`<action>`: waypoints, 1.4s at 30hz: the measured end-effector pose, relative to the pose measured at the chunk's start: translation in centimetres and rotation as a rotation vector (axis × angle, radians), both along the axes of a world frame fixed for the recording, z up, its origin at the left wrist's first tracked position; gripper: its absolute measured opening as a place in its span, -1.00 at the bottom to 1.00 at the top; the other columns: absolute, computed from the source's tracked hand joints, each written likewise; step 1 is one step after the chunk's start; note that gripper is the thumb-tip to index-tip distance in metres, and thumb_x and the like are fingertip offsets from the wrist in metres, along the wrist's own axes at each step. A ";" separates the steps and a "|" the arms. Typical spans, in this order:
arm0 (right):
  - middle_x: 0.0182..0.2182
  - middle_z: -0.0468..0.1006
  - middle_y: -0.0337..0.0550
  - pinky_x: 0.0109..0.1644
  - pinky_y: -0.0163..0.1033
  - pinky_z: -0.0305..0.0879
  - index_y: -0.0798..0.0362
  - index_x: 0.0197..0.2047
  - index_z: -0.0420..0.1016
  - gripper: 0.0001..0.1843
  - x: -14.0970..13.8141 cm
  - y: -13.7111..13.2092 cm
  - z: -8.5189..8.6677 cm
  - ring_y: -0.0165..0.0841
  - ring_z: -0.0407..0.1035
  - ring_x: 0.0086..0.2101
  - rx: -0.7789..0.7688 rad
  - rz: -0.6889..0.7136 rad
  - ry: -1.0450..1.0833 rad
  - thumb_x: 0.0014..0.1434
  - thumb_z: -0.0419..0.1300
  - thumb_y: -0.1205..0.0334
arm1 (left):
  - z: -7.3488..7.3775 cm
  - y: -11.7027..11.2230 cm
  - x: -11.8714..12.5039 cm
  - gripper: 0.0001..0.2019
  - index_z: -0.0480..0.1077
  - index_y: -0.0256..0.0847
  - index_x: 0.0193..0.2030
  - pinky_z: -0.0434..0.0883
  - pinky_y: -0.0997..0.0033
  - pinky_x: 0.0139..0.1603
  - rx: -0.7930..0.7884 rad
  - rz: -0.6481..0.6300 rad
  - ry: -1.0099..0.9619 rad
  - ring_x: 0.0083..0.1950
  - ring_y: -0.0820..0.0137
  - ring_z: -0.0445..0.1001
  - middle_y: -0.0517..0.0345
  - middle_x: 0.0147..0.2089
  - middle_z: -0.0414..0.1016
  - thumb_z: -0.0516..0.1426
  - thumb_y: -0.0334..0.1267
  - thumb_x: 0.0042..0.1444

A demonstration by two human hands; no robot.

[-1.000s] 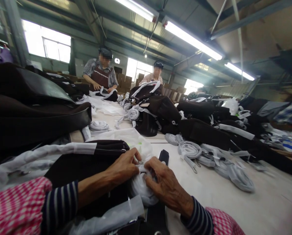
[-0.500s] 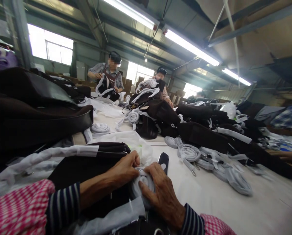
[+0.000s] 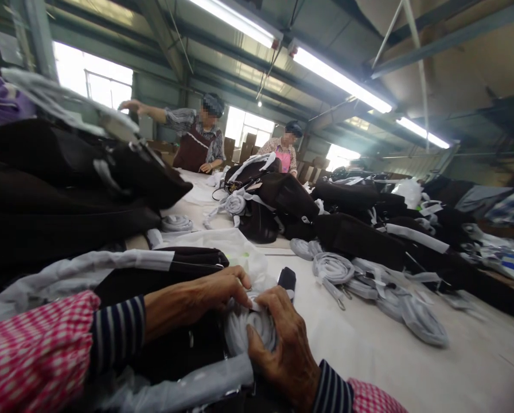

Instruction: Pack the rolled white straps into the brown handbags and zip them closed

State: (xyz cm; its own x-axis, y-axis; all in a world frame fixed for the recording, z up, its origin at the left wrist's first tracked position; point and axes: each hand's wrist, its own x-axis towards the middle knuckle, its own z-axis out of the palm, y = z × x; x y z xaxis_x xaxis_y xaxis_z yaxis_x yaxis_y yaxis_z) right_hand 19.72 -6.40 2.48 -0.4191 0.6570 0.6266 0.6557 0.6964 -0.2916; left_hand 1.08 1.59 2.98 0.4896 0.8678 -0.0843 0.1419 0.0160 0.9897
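Between my hands lies a coiled strap (image 3: 244, 334) in whitish wrapping, resting on a dark bag (image 3: 175, 350). My right hand (image 3: 285, 338) grips the coil from its right side, thumb toward me and fingers over the far edge. The fingers of my left hand (image 3: 222, 289) bend down onto the far top of the coil, pressing or pinching it. The bag's handle (image 3: 123, 261), wrapped in white, runs off to the left. Nearer me, another wrapped handle (image 3: 201, 378) crosses the bag. Just past my right hand a dark tag-like piece (image 3: 287, 281) lies on the table.
On the white table (image 3: 369, 367), several wrapped strap coils (image 3: 332, 268) lie to the right. Dark bags are heaped at the left (image 3: 67, 189) and across the middle (image 3: 287, 198). Two co-workers (image 3: 201, 137) stand at the far side, one with an arm stretched out to the left.
My left fingers have shifted slightly on the coil, and more of it shows. Across the table, a co-worker has let go of a bag; a dark bag with wrapped handles now tops the left heap.
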 end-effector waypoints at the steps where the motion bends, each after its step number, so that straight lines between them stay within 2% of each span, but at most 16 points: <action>1: -0.21 0.38 -0.11 -0.08 -0.11 0.31 0.02 -0.10 0.32 -0.73 0.1 0.0 0.0 -0.21 0.32 -0.15 0.005 0.007 0.009 0.10 0.15 0.41 | -0.2 0.1 0.0 -0.66 0.33 -0.11 -0.26 0.08 0.47 -0.54 -0.028 -0.013 -0.023 -0.53 0.44 0.20 0.37 -0.56 0.23 0.25 -0.26 -0.25; 4: -0.22 0.38 -0.11 -0.09 -0.11 0.31 0.04 -0.12 0.32 -0.75 0.1 0.0 0.0 -0.21 0.33 -0.16 0.015 0.025 0.025 0.10 0.16 0.39 | -0.6 0.2 0.0 -0.64 0.29 -0.11 -0.24 0.05 0.49 -0.55 -0.145 -0.031 -0.069 -0.55 0.47 0.15 0.39 -0.56 0.22 0.24 -0.20 -0.25; 7: -0.23 0.38 -0.11 -0.11 -0.12 0.31 0.05 -0.13 0.33 -0.76 0.0 -0.1 0.1 -0.22 0.33 -0.18 0.006 0.038 0.033 0.10 0.16 0.40 | -0.5 -0.1 0.0 -0.64 0.27 -0.12 -0.28 0.02 0.52 -0.55 -0.172 -0.004 -0.106 -0.53 0.50 0.14 0.39 -0.55 0.24 0.25 -0.21 -0.27; 11: -0.23 0.38 -0.12 -0.10 -0.13 0.31 0.05 -0.12 0.34 -0.75 -0.1 -0.1 0.3 -0.22 0.32 -0.17 -0.016 0.039 0.015 0.10 0.17 0.41 | -0.3 -0.7 0.1 -0.63 0.23 -0.13 -0.35 0.00 0.52 -0.56 -0.156 0.041 -0.122 -0.49 0.51 0.15 0.39 -0.53 0.27 0.27 -0.30 -0.34; 15: -0.19 0.38 -0.12 -0.06 -0.11 0.31 0.04 -0.09 0.34 -0.72 0.0 -0.2 0.2 -0.21 0.32 -0.13 -0.026 0.008 0.002 0.11 0.19 0.41 | -0.5 -1.0 0.3 -0.63 0.17 -0.12 -0.38 -0.05 0.50 -0.57 -0.143 0.051 -0.182 -0.51 0.52 0.08 0.43 -0.55 0.17 0.27 -0.27 -0.32; 19: -0.19 0.38 -0.11 -0.06 -0.09 0.32 0.04 -0.06 0.33 -0.71 0.1 -0.3 0.1 -0.21 0.32 -0.13 -0.006 0.004 -0.018 0.12 0.19 0.40 | -0.5 -1.3 0.1 -0.64 0.15 -0.13 -0.38 -0.04 0.48 -0.55 -0.116 0.017 -0.222 -0.50 0.52 0.06 0.44 -0.55 0.15 0.27 -0.27 -0.26; 24: -0.20 0.38 -0.10 -0.07 -0.08 0.33 0.04 -0.07 0.32 -0.70 -0.1 -0.4 0.0 -0.19 0.32 -0.14 0.027 0.005 -0.025 0.11 0.19 0.40 | 0.2 -2.0 -0.2 -0.66 0.11 -0.14 -0.42 0.04 0.48 -0.47 -0.059 -0.043 -0.251 -0.47 0.52 0.06 0.42 -0.52 0.14 0.25 -0.29 -0.23; 28: -0.20 0.39 -0.11 -0.08 -0.09 0.33 0.04 -0.04 0.32 -0.70 0.0 -0.5 -0.3 -0.21 0.33 -0.15 0.023 -0.002 0.001 0.15 0.19 0.38 | 0.4 -2.3 -0.1 -0.68 0.13 -0.15 -0.39 0.05 0.47 -0.44 -0.050 -0.026 -0.261 -0.43 0.51 0.09 0.41 -0.49 0.15 0.24 -0.28 -0.20; 35: -0.18 0.38 -0.13 -0.06 -0.11 0.33 0.01 -0.05 0.31 -0.71 0.2 -0.9 0.7 -0.22 0.34 -0.13 -0.061 0.010 -0.035 0.17 0.22 0.37 | -0.5 -1.9 -0.2 -0.64 0.11 -0.14 -0.39 0.00 0.46 -0.47 -0.062 -0.053 -0.293 -0.48 0.53 0.07 0.43 -0.52 0.15 0.28 -0.25 -0.18; 39: -0.13 0.39 -0.14 -0.01 -0.10 0.31 -0.01 -0.01 0.33 -0.65 0.3 -1.3 1.6 -0.21 0.33 -0.08 -0.156 0.011 -0.083 0.14 0.27 0.37 | -1.4 -1.5 -0.3 -0.61 0.13 -0.13 -0.35 0.01 0.47 -0.49 -0.074 -0.053 -0.345 -0.49 0.53 0.11 0.43 -0.50 0.21 0.31 -0.23 -0.14; 42: -0.11 0.39 -0.14 0.01 -0.09 0.30 -0.01 -0.01 0.33 -0.63 0.2 -1.5 1.8 -0.20 0.32 -0.07 -0.169 0.011 -0.096 0.13 0.28 0.38 | -1.9 -1.4 -0.1 -0.59 0.15 -0.14 -0.34 0.05 0.49 -0.47 -0.088 -0.049 -0.387 -0.48 0.53 0.18 0.40 -0.47 0.27 0.34 -0.24 -0.16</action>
